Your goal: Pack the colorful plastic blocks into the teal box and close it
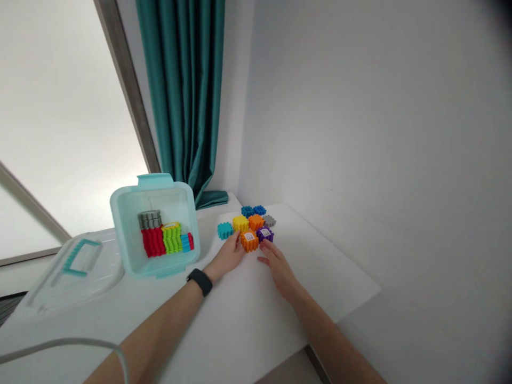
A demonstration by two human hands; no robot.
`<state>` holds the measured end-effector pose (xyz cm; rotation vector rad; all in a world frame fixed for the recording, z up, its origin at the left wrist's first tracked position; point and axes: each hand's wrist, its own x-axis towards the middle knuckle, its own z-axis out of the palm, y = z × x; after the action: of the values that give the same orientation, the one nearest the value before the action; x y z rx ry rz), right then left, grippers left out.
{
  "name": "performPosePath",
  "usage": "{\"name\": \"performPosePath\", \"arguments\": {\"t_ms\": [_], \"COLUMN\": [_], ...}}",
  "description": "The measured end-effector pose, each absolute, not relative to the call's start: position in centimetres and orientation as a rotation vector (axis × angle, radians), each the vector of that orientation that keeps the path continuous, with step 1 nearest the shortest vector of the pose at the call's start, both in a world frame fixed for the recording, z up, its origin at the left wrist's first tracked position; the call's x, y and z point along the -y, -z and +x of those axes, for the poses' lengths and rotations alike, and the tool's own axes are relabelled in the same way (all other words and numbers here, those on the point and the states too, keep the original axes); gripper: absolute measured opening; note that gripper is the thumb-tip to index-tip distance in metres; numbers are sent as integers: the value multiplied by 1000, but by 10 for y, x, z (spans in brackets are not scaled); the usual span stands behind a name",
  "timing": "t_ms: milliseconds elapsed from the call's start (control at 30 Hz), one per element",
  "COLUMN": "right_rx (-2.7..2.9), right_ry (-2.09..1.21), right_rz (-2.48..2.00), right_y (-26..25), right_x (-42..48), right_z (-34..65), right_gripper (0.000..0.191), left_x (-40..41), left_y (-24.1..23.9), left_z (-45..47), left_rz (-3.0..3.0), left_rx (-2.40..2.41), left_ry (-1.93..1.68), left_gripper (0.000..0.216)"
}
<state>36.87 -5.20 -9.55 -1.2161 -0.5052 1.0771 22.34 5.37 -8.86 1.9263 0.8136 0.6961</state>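
My left hand [230, 254], with a black band on its wrist, rests its fingertips at the left side of an orange stack of gear-shaped pieces [249, 241] with a white label on top. My right hand [279, 266] is open, its fingers apart, just in front of a purple gear stack [265, 234] that also carries a white label. Close behind stand a yellow gear stack [240, 223] and a second orange stack [256, 221]. A light blue stack [225, 230] is left of them, a grey gear [269, 221] right. Two dark blue stacks [253, 210] sit farthest back.
Left of my hands, a pale turquoise bin [132, 234] faces me, holding grey, red, green and blue gear pieces. Its clear lid [96, 277] with a turquoise handle lies farther left. A grey cable [72, 341] crosses the lower left. A wall [360, 160] bounds the white table's right side.
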Motion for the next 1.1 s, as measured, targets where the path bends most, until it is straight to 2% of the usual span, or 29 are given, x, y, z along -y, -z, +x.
{"name": "performPosePath", "arguments": {"t_ms": [233, 400, 600, 800, 933, 1100], "right_rx": [558, 655, 817, 917, 1074, 1457], "right_ry": [-1121, -1191, -1296, -1329, -1228, -833], "right_rz": [-1212, -1177, -1177, -1207, -1287, -1441], "right_y": [92, 88, 80, 83, 85, 86], "right_x": [49, 62, 92, 94, 88, 64], "right_z": [369, 358, 341, 338, 343, 361], "right_gripper": [43, 42, 44, 57, 52, 58], "left_x": [-51, -40, -20, -10, -12, -19], "left_y": [83, 75, 72, 68, 66, 64], "left_z": [225, 206, 159, 142, 146, 150], "left_rz": [1887, 1911, 2108, 2244, 2299, 2353], "left_rx": [-712, -714, -795, -874, -894, -855], "left_ry": [-684, -674, -608, -591, -574, -521], "left_gripper": [42, 50, 76, 75, 69, 67]}}
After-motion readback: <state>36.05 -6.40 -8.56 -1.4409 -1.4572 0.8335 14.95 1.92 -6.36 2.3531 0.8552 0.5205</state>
